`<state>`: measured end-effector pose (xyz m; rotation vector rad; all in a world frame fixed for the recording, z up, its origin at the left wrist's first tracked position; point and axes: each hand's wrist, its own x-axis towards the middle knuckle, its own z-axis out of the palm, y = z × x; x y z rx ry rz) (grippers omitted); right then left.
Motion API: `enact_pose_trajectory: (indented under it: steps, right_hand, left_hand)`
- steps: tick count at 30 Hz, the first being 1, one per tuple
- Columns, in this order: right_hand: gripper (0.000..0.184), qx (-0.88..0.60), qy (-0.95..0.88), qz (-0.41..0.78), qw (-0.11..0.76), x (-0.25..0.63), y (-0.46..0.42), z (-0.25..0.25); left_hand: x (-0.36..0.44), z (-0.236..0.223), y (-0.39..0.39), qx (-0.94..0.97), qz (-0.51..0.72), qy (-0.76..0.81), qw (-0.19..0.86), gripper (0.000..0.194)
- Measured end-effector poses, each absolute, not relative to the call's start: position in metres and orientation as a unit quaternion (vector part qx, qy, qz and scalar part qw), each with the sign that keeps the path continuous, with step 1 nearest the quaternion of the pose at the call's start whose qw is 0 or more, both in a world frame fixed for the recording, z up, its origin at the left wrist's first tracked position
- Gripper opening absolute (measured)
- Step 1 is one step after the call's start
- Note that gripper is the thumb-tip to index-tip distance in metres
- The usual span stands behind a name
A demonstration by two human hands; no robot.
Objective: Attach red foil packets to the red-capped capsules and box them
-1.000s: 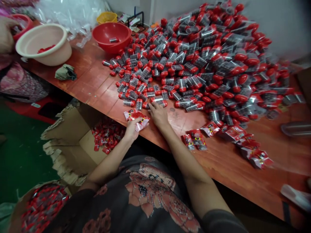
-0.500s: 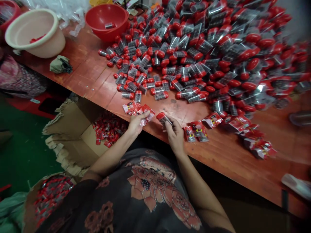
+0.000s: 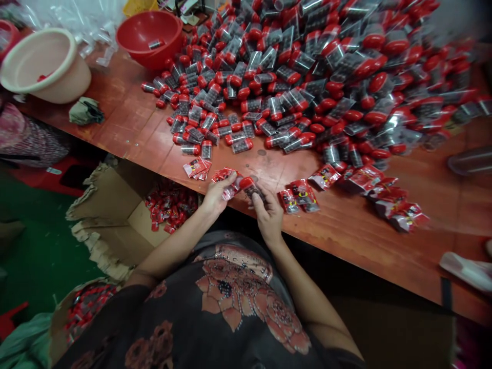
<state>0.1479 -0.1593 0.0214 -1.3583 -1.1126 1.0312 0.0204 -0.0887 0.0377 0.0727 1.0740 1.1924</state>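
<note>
My left hand [image 3: 216, 196] is closed on a red printed plastic packet [image 3: 227, 177], its thumb on top, above the table's front edge. In my right hand [image 3: 268, 212] is a small clear tube with a red cap [image 3: 248, 183] and dark contents, its capped end pointing at the packet. Cap and packet are very close; I cannot tell if they touch. Left of my hands lie flat red packets [image 3: 196, 167] in a small stack. Filled red packets [image 3: 302, 193] rest just right of my right hand.
A large heap of red-capped tubes [image 3: 277, 97] covers the back of the table. More filled packets [image 3: 403, 215] lie at right. A red bowl [image 3: 149, 31] and a white tub [image 3: 42, 66] stand back left. Below the edge, an open cardboard box [image 3: 115, 205] holds red packets.
My right hand has brought the tube left, close to the packet. My left hand has drawn its packet away from the flat stack, which now lies apart. The view has shifted slightly.
</note>
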Motion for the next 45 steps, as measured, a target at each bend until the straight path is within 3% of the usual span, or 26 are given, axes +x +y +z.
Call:
enact_pose_trajectory:
  steps: [13, 31, 36, 45]
  right_hand:
    - [0.038, -0.567, -0.418, 0.502, 0.502, 0.151, -0.159, 0.033]
    - [0.031, -0.502, -0.459, 0.542, 0.494, 0.168, -0.155, 0.042]
    - [0.029, -0.530, -0.432, 0.493, 0.537, 0.155, -0.161, 0.040]
    - [0.032, -0.535, -0.383, 0.469, 0.588, 0.139, -0.166, 0.032]
  left_hand:
    - [0.025, 0.045, -0.097, 0.147, 0.589, 0.468, 0.642, 0.030]
    - [0.012, 0.059, -0.103, 0.296, 0.491, 0.464, 0.676, 0.041]
    - [0.018, 0.063, -0.107, 0.294, 0.483, 0.471, 0.677, 0.028]
    - [0.041, 0.057, -0.120, 0.208, 0.564, 0.475, 0.643, 0.034]
